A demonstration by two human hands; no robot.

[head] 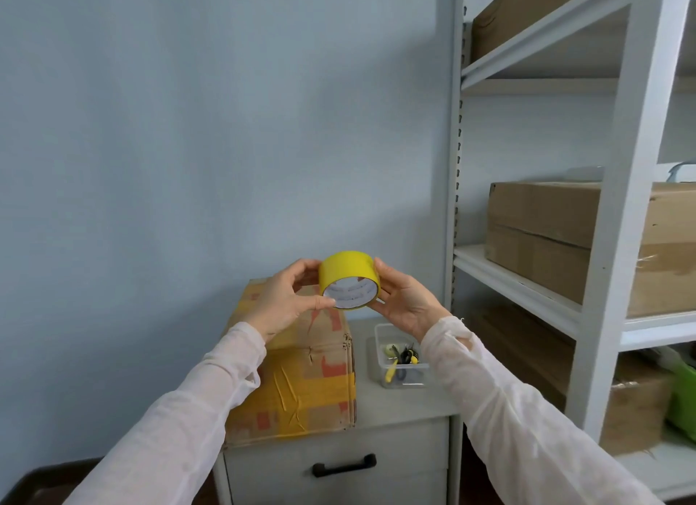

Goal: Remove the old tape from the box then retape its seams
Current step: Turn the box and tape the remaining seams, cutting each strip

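Note:
A roll of yellow tape [346,269] is held up in the air between both hands, above the box. My left hand [280,301] grips its left side, thumb on the near rim of the roll. My right hand [405,297] holds the right side with fingers along the roll's outer face. The cardboard box [316,376] stands below on a grey cabinet [399,403]. Yellow tape covers the box's near face and top, with red printed marks showing between. My left forearm hides part of the box's left side.
A clear plastic tub [401,357] with yellow-handled tools sits on the cabinet, right of the box. A white metal shelf rack [617,210] with several cardboard boxes stands to the right. A blue wall is behind. The cabinet drawer has a black handle [344,465].

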